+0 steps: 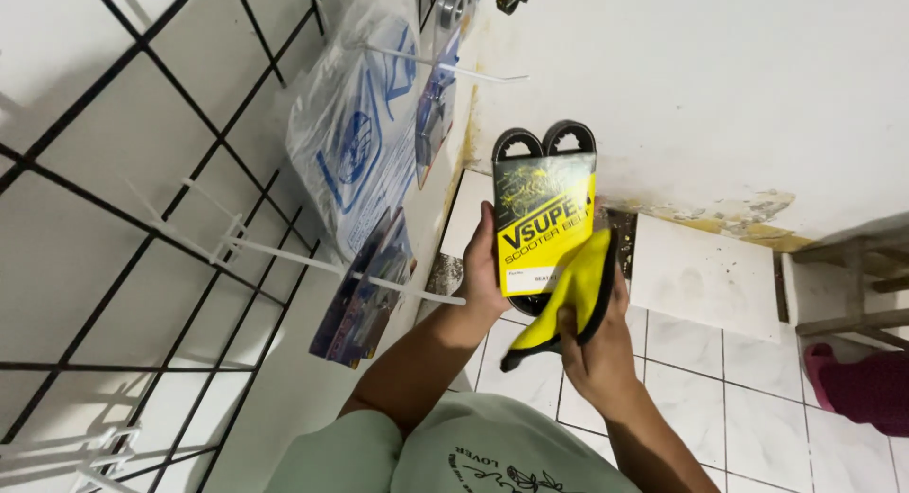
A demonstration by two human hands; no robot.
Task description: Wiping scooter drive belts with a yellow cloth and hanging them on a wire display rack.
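While gripped, black belt [544, 209] wears a yellow-and-black card sleeve.

A black belt [543, 136] is showing above its yellow sleeve [542, 223], which is carrying black scribbled patterning. The cloth [568, 294] is showing yellow edged in black. The wall rack [142, 190] is running black grid lines over white. Floor tiles [701, 360] are showing white.

Two hands are in view: left hand [481, 270] and right hand [595, 356]. One sleeved black belt [543, 218] at 12 o'clock; one yellow cloth [568, 294]. Two white hooks [284, 256] at 9 o'clock.
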